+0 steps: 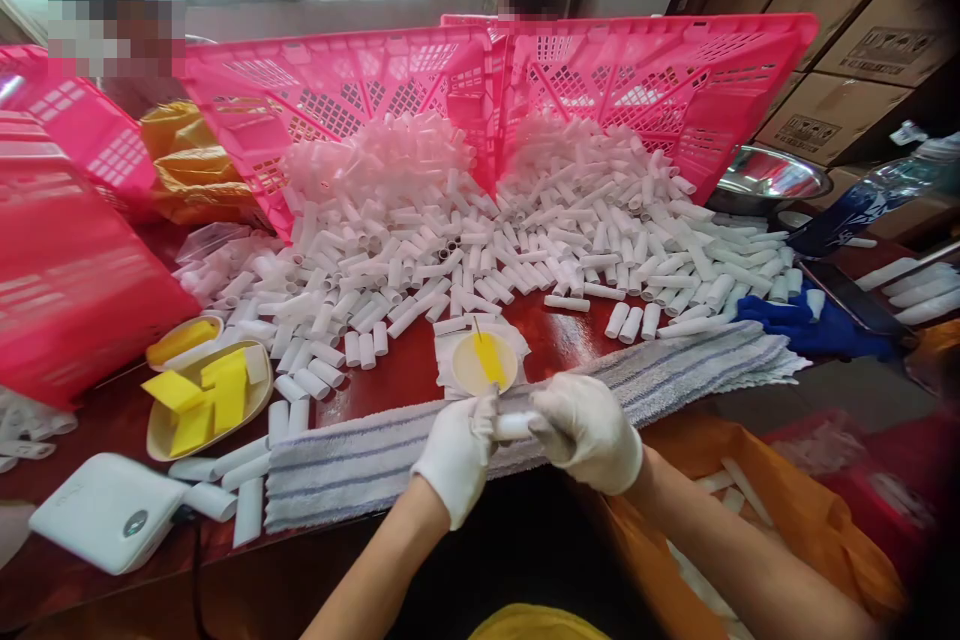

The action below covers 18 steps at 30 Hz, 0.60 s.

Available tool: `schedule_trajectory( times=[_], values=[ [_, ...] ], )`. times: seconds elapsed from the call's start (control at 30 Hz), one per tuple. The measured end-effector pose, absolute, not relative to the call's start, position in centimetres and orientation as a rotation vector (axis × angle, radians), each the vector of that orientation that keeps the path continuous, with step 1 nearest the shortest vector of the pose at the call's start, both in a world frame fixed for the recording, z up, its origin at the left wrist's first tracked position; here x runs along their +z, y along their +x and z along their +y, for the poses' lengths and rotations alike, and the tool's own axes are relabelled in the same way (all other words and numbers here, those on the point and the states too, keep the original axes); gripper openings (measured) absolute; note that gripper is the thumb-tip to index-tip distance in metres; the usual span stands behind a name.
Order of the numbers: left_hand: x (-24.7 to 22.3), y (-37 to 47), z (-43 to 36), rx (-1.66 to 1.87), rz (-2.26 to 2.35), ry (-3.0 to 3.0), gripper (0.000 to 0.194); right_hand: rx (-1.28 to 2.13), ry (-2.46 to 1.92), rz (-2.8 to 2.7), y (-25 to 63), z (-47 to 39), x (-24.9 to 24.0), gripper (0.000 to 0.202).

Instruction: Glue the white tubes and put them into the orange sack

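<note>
I have one white tube [514,426] between my two gloved hands, just above the striped towel [352,460] at the near edge of the table [562,328]. My left grip [456,455] is closed around one end and my right grip [589,430] pinches the other, so the tube lies roughly level between them. I take the step in hand to be two-handed handling of this single piece; whether I am turning it or only steadying it, I cannot tell. The next move, as I judge it, calls for a light, even hold at both ends, since a thin wall could dent. Just beyond my fingers a round dish [465,366] with a yellow strip [490,358] in it sits on white paper [448,382], near enough to be knocked. Behind it a heap of loose tubes [540,220] spreads from the tipped pink baskets [360,85] and crowds the far side. To my left are yellow pads [229,390] on an oval tray [258,400] and a white device [109,515]; to my right, a blue cloth [810,320] and a bottle [862,200].
</note>
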<state>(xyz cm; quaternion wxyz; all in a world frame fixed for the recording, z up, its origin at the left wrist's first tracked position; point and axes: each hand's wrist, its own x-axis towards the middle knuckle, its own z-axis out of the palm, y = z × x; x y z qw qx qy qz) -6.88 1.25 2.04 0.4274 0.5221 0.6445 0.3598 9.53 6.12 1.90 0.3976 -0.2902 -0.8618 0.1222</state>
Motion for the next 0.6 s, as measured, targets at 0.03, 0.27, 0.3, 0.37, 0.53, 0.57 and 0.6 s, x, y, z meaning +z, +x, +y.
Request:
schedule_trajectory(
  times=[0.03, 0.27, 0.3, 0.37, 0.53, 0.57, 0.6],
  values=[
    [1.8, -6.2, 1.4, 0.887, 1.656, 1.287, 0.045, 0.175, -0.711, -2.191, 9.3, 5.8, 1.7, 0.028],
    [2.0, -1.8, 1.5, 0.964, 1.892, 1.483, 0.042, 0.218, -1.251, -1.941, 10.5, 4.1, 1.2, 0.033],
    [2.1, -1.4, 1.5, 0.942, 1.833, 1.472, 0.044, 0.195, -1.280, -1.937, 11.2, 3.9, 1.4, 0.034],
    [2.4, -0.7, 1.6, 0.873, 1.703, 1.377, 0.050, 0.104, -1.256, -1.974, 12.3, 3.5, 1.9, 0.036],
    [3.1, 0.0, 1.7, 0.947, 1.797, 1.553, 0.049, 0.312, -1.409, -1.820, 11.8, 3.1, 2.7, 0.041],
    [3.2, 0.1, 1.6, 0.971, 1.835, 1.661, 0.046, 0.398, -1.459, -1.769, 11.5, 3.2, 2.6, 0.042],
    [3.2, 0.1, 1.5, 0.977, 1.838, 1.759, 0.044, 0.476, -1.485, -1.747, 11.4, 3.4, 2.6, 0.042]
  ],
)
